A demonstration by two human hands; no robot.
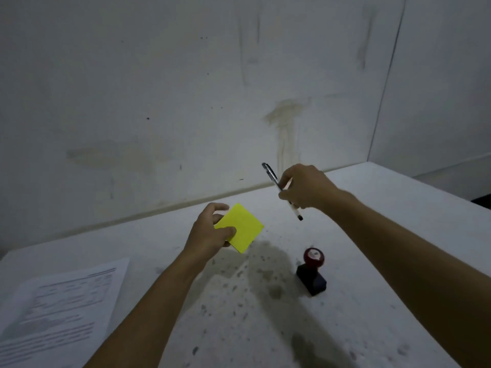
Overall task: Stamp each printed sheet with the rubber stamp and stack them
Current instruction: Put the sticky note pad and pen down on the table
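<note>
While left hand [210, 229] pinches a yellow sticky-note pad [243, 227] and right hand [305, 187] grips a pen [273, 179], rubber stamp [312, 272] stands upright, untouched, below and nearer the right hand; printed sheets [61, 306] lie far left.

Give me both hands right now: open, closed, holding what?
Left hand: closed, pinching the yellow sticky-note pad above the table.
Right hand: closed, holding the pen, tip pointing down.
</note>
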